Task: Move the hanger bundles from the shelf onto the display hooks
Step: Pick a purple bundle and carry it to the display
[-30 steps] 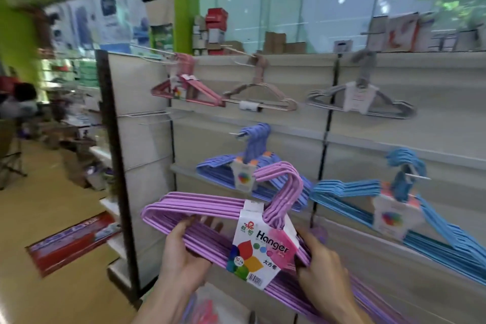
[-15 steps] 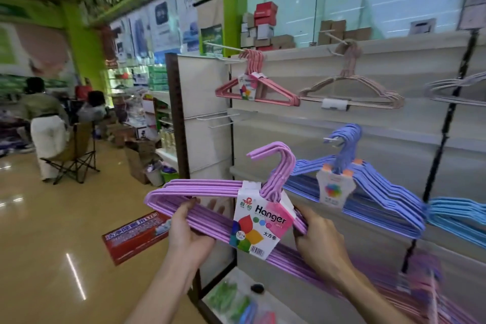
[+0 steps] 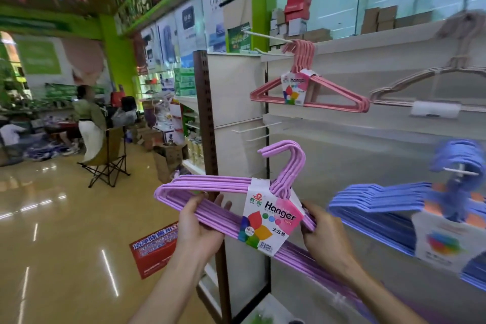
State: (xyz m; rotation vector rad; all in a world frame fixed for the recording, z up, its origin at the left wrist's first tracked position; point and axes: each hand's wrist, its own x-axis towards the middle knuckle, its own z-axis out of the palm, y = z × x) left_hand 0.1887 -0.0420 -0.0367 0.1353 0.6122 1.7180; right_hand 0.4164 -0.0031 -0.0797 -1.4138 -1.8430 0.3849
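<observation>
A purple hanger bundle (image 3: 210, 187) with a white "Hanger" label is held up in front of the shelving. My left hand (image 3: 200, 226) grips its lower bars on the left. My right hand (image 3: 323, 231) grips the bars just right of the label. Its hooks point up and left, below an empty white display hook (image 3: 252, 129) on the panel. A pink hanger bundle (image 3: 339, 97) hangs on a higher hook. A blue hanger bundle (image 3: 381, 202) hangs to the right, level with my hands.
A beige hanger set (image 3: 420, 81) hangs at the upper right. A brown upright post (image 3: 207, 118) marks the shelving's end. On the left, the shop aisle holds a folding chair (image 3: 107, 158), a person (image 3: 88, 123) and a red floor sign (image 3: 155, 247).
My view has swung left along the shelving. Both hands have carried the purple bundle left and a little higher, toward the empty hooks by the post. The light blue bundle has left the view.
</observation>
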